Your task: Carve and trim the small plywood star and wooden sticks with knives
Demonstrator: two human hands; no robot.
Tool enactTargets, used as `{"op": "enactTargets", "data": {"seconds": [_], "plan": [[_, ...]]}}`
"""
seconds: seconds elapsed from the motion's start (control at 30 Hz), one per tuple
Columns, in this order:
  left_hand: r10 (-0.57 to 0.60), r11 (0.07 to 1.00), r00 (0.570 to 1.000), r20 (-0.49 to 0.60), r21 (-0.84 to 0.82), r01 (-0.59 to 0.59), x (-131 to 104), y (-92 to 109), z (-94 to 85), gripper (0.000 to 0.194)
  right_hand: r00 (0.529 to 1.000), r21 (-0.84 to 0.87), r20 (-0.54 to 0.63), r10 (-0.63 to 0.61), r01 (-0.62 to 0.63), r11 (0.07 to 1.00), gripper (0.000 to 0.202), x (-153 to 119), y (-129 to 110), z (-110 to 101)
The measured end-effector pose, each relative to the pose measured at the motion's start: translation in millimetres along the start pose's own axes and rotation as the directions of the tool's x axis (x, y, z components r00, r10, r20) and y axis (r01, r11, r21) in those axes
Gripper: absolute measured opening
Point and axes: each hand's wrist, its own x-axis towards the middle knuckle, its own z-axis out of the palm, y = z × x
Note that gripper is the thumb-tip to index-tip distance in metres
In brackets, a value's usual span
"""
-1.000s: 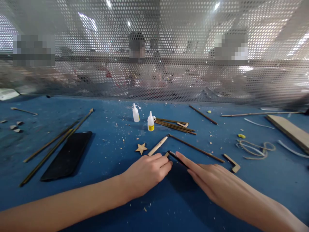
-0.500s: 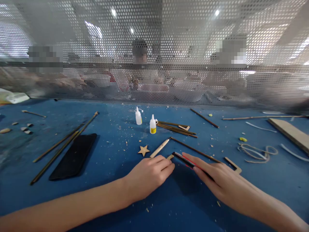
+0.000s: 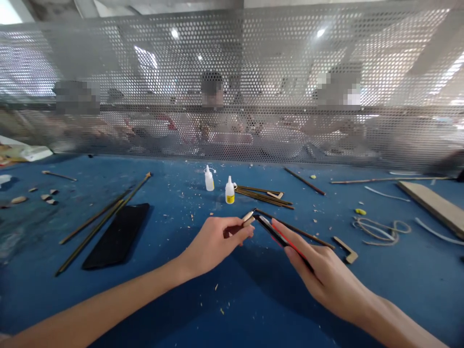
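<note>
My left hand [image 3: 213, 244] pinches a small light wooden piece [image 3: 248, 222] between thumb and fingers, raised a little over the blue table. In my right hand [image 3: 317, 270] is a red and black utility knife [image 3: 279, 235], its front end close to the wooden piece; whether they touch I cannot tell. Behind the fingertips, a pale rod with a dark tip [image 3: 249, 214] is partly covered. A thin brown stick [image 3: 293, 227] lies beyond the knife. To the right of it rests an L-shaped wooden piece [image 3: 348, 251].
Two small glue bottles [image 3: 209, 180] stand mid-table near several brown sticks [image 3: 264, 197]. At left lie a black phone-like slab [image 3: 116, 237] and long sticks [image 3: 94, 232]. A string coil [image 3: 380, 229] and a board [image 3: 431, 205] are at right. A perforated screen [image 3: 232, 130] closes the back.
My left hand has turned and lifted, bringing the wooden piece up from the table. The knife has moved slightly left with my right hand. The wooden star is now hidden behind my left hand.
</note>
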Motion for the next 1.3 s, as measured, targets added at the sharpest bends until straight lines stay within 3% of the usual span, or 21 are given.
{"op": "enactTargets", "data": {"seconds": [0.1, 0.43, 0.67, 0.8, 1.0, 1.17, 1.3], "plan": [[-0.105, 0.978, 0.994, -0.006, -0.180, 0.102, -2, -2, 4.1, 0.040, 1.000, 0.006, -0.004, -0.003, 0.003, 1.000, 0.054, -1, -2, 1], [0.109, 0.991, 0.971, -0.214, 0.095, -0.090, -7, -24, 11.7, 0.028, 0.995, 0.061, 0.079, 0.068, -0.073, 0.996, 0.053, -2, 2, 8], [0.191, 0.974, 0.961, -0.200, 0.164, -0.159, -6, -32, 16.1, 0.021, 0.974, 0.025, 0.134, 0.182, -0.186, 0.982, 0.061, -2, 3, 8], [0.208, 0.968, 0.963, -0.173, 0.178, -0.177, -7, -37, 20.0, 0.021, 0.975, 0.019, 0.173, 0.139, -0.145, 0.989, 0.068, -6, 6, 2], [0.104, 0.990, 0.974, -0.201, 0.117, -0.082, -3, -33, 17.0, 0.024, 0.976, 0.052, 0.199, 0.087, -0.099, 0.994, 0.059, -6, 6, -2], [-0.033, 0.998, 0.987, -0.155, -0.049, 0.026, 0, -27, 10.3, 0.026, 0.980, 0.032, 0.160, 0.114, -0.120, 0.992, 0.052, -2, 5, 2], [-0.033, 0.999, 0.992, -0.122, -0.041, 0.028, -1, -28, 12.7, 0.021, 0.981, -0.005, 0.146, 0.128, -0.128, 0.992, 0.052, -4, 6, 6]]}}
